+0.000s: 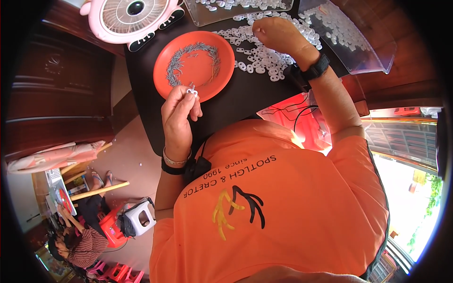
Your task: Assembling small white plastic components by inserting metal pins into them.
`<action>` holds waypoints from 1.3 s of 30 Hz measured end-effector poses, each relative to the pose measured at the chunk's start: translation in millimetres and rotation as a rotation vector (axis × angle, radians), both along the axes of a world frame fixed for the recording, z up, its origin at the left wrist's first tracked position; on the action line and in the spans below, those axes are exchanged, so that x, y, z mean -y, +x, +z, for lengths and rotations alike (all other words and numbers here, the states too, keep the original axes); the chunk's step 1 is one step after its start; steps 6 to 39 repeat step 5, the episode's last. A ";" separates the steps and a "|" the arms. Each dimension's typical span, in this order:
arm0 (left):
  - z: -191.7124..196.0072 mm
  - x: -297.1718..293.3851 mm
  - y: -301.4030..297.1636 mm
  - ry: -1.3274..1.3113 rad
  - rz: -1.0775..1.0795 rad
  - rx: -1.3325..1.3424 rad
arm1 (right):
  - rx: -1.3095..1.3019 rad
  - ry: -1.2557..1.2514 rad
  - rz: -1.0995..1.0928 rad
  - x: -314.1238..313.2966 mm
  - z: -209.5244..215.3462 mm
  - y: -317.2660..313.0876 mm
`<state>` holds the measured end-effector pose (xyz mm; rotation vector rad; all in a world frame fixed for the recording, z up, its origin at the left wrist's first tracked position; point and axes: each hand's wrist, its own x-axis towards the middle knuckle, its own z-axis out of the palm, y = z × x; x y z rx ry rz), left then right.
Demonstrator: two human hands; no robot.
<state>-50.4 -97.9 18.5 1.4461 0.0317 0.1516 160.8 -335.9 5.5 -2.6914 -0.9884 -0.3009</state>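
Over the near rim of an orange-red round plate (198,74), my left hand (177,118) pinches a small white plastic piece with holes (192,93) between thumb and fingers. A thin grey pin stands up from that piece. Many small grey nails or pins (173,66) lie in a ring on the plate. My right hand (279,37) is over a spread of loose white plastic pieces (264,59) on the black table (146,101). Its fingers are curled closed, and what they hold, if anything, is hidden.
A pink and white fan (127,21) stands at the far left. Clear trays holding more white pieces lie at the back (203,16) and far right (377,56). Cables (299,111) hang by a red surface below the table. At lower left another person (87,243) sits near stools (141,217).
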 end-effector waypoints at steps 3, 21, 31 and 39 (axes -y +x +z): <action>0.9 -0.1 -1.0 0.020 -0.007 -0.009 | -0.052 -0.057 0.010 -2.0 4.8 -3.7; 1.0 -0.4 -1.2 0.025 -0.016 -0.006 | 0.003 -0.160 0.041 -4.6 -0.4 0.6; 1.0 -0.4 -1.2 0.025 -0.016 -0.006 | 0.003 -0.160 0.041 -4.6 -0.4 0.6; 1.0 -0.4 -1.2 0.025 -0.016 -0.006 | 0.003 -0.160 0.041 -4.6 -0.4 0.6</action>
